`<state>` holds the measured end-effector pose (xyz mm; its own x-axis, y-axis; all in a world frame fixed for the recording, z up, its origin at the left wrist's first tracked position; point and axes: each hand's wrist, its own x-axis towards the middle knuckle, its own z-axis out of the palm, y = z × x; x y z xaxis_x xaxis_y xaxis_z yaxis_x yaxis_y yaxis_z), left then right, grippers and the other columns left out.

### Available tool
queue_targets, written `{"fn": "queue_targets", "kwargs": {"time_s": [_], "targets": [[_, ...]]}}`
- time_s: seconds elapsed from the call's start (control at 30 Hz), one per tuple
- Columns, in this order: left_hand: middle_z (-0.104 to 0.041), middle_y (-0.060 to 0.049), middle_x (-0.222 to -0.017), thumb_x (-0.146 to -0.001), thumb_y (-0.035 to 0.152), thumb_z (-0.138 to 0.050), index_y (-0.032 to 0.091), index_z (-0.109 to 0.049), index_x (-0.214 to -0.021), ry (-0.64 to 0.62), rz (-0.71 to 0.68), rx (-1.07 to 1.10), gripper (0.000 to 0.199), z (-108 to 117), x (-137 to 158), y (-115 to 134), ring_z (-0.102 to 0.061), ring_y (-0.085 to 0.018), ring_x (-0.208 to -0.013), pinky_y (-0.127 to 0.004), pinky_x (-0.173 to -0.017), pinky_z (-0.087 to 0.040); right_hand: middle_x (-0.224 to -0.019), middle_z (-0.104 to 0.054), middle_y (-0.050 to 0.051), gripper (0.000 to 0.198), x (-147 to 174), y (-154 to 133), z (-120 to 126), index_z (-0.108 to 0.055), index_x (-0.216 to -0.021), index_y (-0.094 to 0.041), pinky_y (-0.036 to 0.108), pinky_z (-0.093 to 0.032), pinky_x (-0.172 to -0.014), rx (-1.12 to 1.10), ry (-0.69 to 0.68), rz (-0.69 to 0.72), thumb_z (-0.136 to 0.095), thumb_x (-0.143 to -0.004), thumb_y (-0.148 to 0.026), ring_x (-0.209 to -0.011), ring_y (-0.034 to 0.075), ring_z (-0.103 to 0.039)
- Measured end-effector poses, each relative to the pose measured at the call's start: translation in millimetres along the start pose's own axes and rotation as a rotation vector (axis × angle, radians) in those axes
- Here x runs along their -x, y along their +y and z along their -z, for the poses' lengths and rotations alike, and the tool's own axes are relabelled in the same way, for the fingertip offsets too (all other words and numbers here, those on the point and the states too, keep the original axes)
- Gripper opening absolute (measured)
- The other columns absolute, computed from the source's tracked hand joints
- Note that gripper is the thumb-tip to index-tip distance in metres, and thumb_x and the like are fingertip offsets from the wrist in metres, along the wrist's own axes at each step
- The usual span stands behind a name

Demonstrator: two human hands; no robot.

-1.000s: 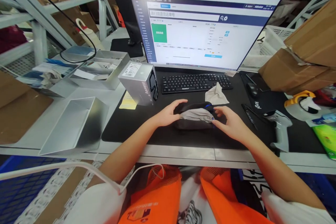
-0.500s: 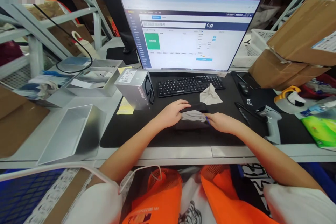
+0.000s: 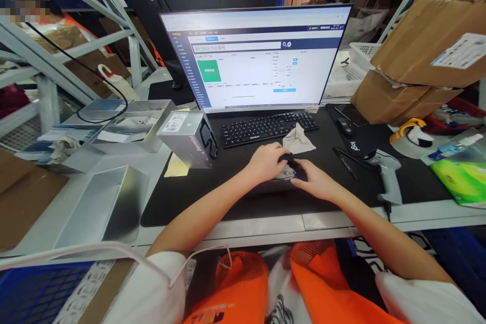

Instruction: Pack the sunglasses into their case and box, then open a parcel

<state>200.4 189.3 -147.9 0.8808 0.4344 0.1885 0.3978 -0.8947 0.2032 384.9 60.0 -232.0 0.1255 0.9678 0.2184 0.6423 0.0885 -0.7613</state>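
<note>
A dark pouch-like item with crumpled grey fabric (image 3: 284,174) at its mouth lies on the black desk mat (image 3: 212,197), mostly covered by the hands. My left hand (image 3: 268,162) is closed on its far black edge, fingers bent over it. My right hand (image 3: 315,179) curves round its right side, thumb and fingers holding it, with a small blue spot by the thumb. What is inside the item is hidden. Just beyond the hands, a crumpled pale cloth (image 3: 298,139) lies in front of the black keyboard (image 3: 261,130).
A silver printed box (image 3: 190,139) stands left of the keyboard, and an open silver box (image 3: 102,207) lies farther left. To the right are a barcode scanner (image 3: 389,177), a mouse (image 3: 345,126), a tape dispenser (image 3: 412,136) and stacked cartons (image 3: 429,45). A monitor (image 3: 258,61) stands behind.
My left hand has moved right and in over the pouch's far edge. My right hand has shifted its grip, fingers more spread. Less grey fabric shows. The whole view has shifted slightly.
</note>
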Motion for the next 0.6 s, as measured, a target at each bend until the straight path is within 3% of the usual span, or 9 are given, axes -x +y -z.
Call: {"fn": "queue_targets", "kwargs": {"time_s": [0.07,0.17,0.4,0.53,0.6], "targets": [[-0.065,-0.006,-0.134,-0.094,0.038,-0.071,0.024,-0.068,-0.130,-0.038,-0.068,0.016,0.039,-2,1,3,-0.062,-0.027,-0.123,-0.042,-0.106,-0.048,-0.146,-0.059,0.015,0.062,-4,3,-10,-0.054,-0.148,-0.018,0.049,-0.048,-0.111,-0.030,-0.023,0.005,-0.065,-0.088,-0.028,-0.129,0.032,-0.061],[-0.060,-0.009,-0.143,-0.090,0.042,-0.076,0.023,-0.058,-0.142,-0.122,-0.072,-0.042,0.058,-3,2,5,-0.058,-0.030,-0.128,-0.048,-0.108,-0.047,-0.136,-0.067,0.014,0.063,-14,5,-21,-0.058,-0.145,-0.016,0.045,-0.049,-0.109,-0.022,-0.026,-0.063,-0.060,-0.082,-0.014,-0.122,0.030,-0.064],[-0.056,-0.012,-0.146,-0.087,0.011,-0.067,0.024,-0.045,-0.154,-0.237,-0.035,-0.241,0.071,-2,2,10,-0.061,-0.032,-0.123,-0.046,-0.098,-0.052,-0.100,-0.075,0.009,0.033,-26,-2,-11,-0.072,-0.104,-0.015,0.030,-0.046,-0.081,0.174,-0.144,-0.230,-0.055,-0.079,-0.002,-0.092,0.023,-0.067],[-0.052,-0.015,-0.152,-0.084,0.010,-0.074,0.023,-0.044,-0.155,-0.212,-0.092,-0.208,0.078,6,4,-1,-0.054,-0.036,-0.134,-0.052,-0.106,-0.050,-0.090,-0.069,0.005,0.019,-16,4,-1,-0.067,-0.084,-0.018,0.028,-0.043,-0.079,0.218,-0.144,-0.134,-0.058,-0.078,-0.002,-0.087,0.020,-0.063],[-0.048,-0.015,-0.156,-0.083,0.018,-0.080,0.021,-0.055,-0.144,-0.150,-0.160,-0.073,0.066,15,10,-5,-0.045,-0.035,-0.145,-0.052,-0.116,-0.044,-0.088,-0.066,0.004,0.016,-10,8,2,-0.065,-0.082,-0.018,0.028,-0.044,-0.079,0.198,-0.108,-0.063,-0.060,-0.078,-0.003,-0.085,0.019,-0.062]]}}
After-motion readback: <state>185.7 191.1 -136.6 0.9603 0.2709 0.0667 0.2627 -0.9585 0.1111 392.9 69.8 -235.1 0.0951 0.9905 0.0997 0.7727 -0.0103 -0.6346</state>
